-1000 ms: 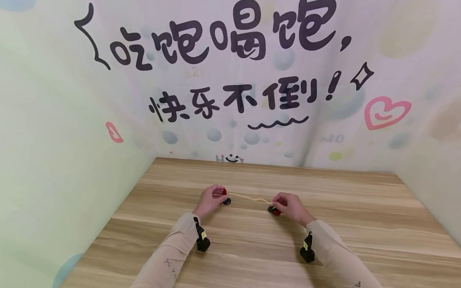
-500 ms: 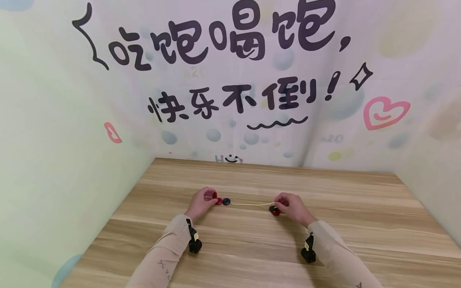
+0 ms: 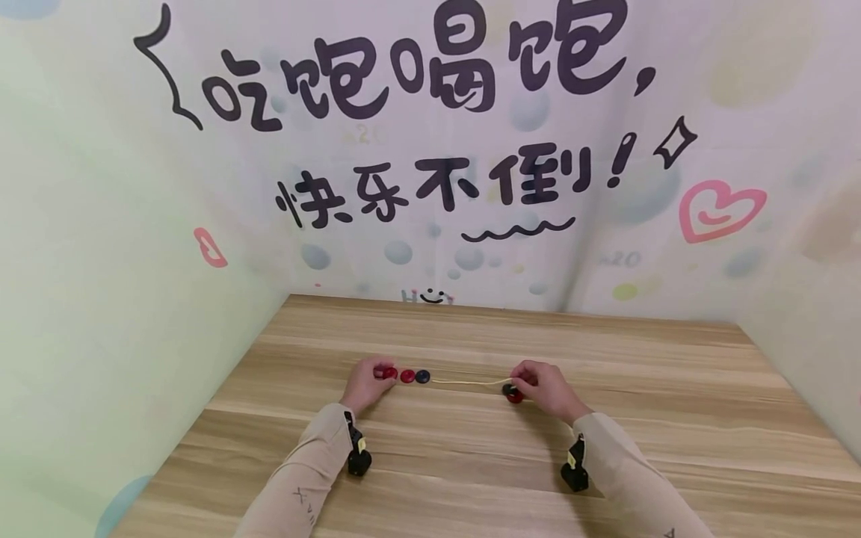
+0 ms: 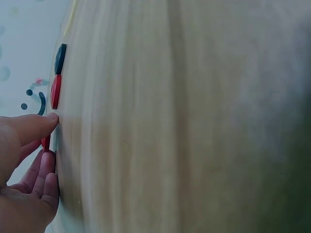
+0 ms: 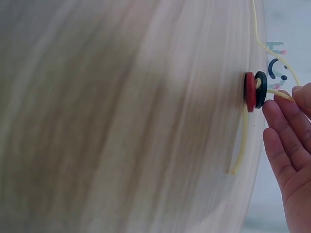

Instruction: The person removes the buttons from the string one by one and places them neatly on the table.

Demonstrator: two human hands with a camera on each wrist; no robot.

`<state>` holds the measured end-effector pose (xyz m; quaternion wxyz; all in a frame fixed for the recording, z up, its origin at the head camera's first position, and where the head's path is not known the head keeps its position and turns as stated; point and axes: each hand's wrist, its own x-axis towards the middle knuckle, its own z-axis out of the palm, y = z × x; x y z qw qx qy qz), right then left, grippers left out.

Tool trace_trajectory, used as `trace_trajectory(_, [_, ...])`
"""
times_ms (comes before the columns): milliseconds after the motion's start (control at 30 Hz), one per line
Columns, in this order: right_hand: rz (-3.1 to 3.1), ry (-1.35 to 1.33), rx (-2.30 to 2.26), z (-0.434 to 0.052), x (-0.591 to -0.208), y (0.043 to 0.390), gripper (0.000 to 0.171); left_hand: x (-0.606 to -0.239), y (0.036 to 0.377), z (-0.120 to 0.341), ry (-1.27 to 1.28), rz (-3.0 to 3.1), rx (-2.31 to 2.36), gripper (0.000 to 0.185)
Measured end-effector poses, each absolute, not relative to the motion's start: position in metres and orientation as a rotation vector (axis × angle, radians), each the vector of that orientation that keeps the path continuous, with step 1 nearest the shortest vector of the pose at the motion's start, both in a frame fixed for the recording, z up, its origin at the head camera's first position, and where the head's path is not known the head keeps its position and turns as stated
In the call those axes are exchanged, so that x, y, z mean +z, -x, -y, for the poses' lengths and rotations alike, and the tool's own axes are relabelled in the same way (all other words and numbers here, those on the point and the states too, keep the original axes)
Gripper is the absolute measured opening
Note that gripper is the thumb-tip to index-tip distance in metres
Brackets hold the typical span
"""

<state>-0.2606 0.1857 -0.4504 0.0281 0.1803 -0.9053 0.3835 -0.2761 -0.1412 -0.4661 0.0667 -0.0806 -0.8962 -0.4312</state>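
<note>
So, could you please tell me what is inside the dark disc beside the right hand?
In the right wrist view, yellow cord shows in the opening of the dark disc and runs to the right hand. Its path inside is covered by the disc itself.

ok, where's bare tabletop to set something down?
Bare: tabletop between the wrist cameras, near side of the cord; the strip between cord and back wall; the patch between right sleeve and right wall. Crowded: the left hand pinching a red disc, another red disc and dark disc beside it; also the strung pair at the right hand.
</note>
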Motion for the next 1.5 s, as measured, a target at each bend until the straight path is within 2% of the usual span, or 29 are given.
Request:
trace_trajectory(1033, [2.814,-0.531,1.16,-0.184,-0.45,0.262,0.005,-0.461,0.277,0.135,0.076,2.708,-1.428,0.034])
trace_trajectory(1500, [2.807,-0.544,1.172,-0.179,-0.447,0.261,0.006,-0.443,0.272,0.09,0.284,2.538,-1.634,0.033])
